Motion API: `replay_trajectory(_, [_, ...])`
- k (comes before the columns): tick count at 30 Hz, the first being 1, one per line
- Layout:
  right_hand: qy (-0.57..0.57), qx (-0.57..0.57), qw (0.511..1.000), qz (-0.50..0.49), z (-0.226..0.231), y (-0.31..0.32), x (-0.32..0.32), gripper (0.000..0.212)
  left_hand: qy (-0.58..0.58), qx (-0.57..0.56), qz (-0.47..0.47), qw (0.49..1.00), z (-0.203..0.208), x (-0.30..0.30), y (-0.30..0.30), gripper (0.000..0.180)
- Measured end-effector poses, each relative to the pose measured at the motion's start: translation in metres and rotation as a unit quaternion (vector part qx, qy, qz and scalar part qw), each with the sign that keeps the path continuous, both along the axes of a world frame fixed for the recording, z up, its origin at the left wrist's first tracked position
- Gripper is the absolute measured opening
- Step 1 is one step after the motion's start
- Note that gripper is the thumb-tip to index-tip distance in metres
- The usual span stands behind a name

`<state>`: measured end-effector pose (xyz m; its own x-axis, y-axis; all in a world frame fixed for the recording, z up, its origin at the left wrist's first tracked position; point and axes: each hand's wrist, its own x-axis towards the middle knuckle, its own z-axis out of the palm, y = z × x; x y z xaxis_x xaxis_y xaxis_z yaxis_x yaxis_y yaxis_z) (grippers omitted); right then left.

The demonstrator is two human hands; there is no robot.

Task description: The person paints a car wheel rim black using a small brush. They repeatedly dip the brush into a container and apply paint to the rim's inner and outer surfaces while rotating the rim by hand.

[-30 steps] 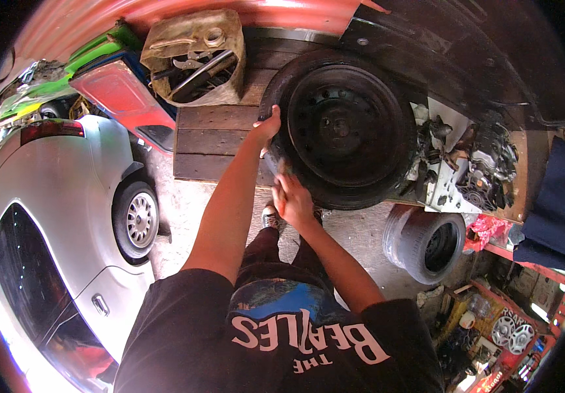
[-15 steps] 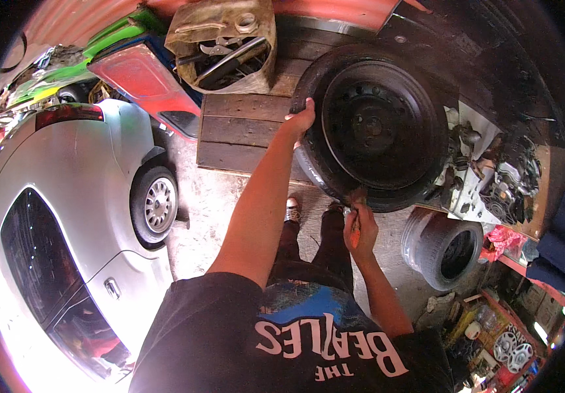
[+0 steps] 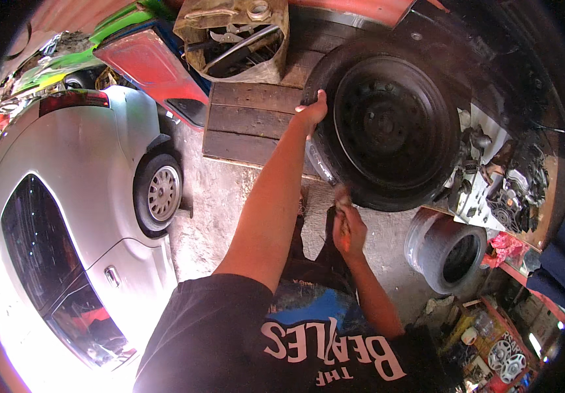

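Note:
A black tyre on a black steel wheel (image 3: 394,124) stands upright on a low wooden platform (image 3: 250,121). My left hand (image 3: 313,112) grips the tyre's left edge, fingers curled over the tread. My right hand (image 3: 347,221) is lower, just under the tyre's bottom left, closed around a thin tool whose tip points up at the rubber. What kind of tool it is I cannot tell. My black printed T-shirt fills the lower middle of the view.
A silver car (image 3: 79,216) stands close on the left. A cut-open canister holding tools (image 3: 236,36) sits behind the platform. A second wheel (image 3: 449,252) lies on the concrete at right, with engine parts (image 3: 512,183) and cluttered shelves beyond.
The view has shifted, so the tyre sits further right and higher. My right hand has dropped from the tyre's lower edge to just under it. My left hand keeps its hold on the tread.

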<state>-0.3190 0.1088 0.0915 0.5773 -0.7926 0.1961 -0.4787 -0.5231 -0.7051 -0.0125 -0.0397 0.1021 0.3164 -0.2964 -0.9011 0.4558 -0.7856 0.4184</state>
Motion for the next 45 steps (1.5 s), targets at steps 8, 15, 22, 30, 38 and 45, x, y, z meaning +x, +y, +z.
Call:
replay_trajectory(8, [0.03, -0.009, 0.996, -0.088, 0.017, -0.016, 0.015, 0.026, 0.006, 0.002, 0.0, 1.0, -0.004, 0.0, -0.001, 0.121])
replay_trajectory(15, [-0.111, -0.034, 0.993, -0.015, 0.03, -0.049, 0.124, 0.025, 0.008, -0.002, -0.011, 1.0, -0.003, 0.001, -0.002, 0.122])
replay_trajectory(22, [0.008, 0.012, 1.0, 0.011, 0.008, -0.019, 0.02, 0.022, 0.027, 0.001, -0.015, 1.0, -0.01, 0.006, -0.001, 0.124])
replay_trajectory(30, [-0.017, -0.003, 0.999, -0.041, 0.015, -0.016, 0.012, 0.025, 0.038, -0.002, -0.026, 0.999, -0.012, 0.003, -0.004, 0.122])
replay_trajectory(38, [-0.122, -0.005, 0.992, 0.008, 0.023, -0.048, 0.132, 0.018, 0.059, -0.011, -0.048, 0.997, -0.016, 0.007, -0.003, 0.119])
replay_trajectory(45, [0.047, -0.013, 0.998, 0.031, 0.019, -0.013, 0.026, 0.02, 0.178, -0.036, -0.118, 0.976, -0.036, 0.027, 0.004, 0.119])
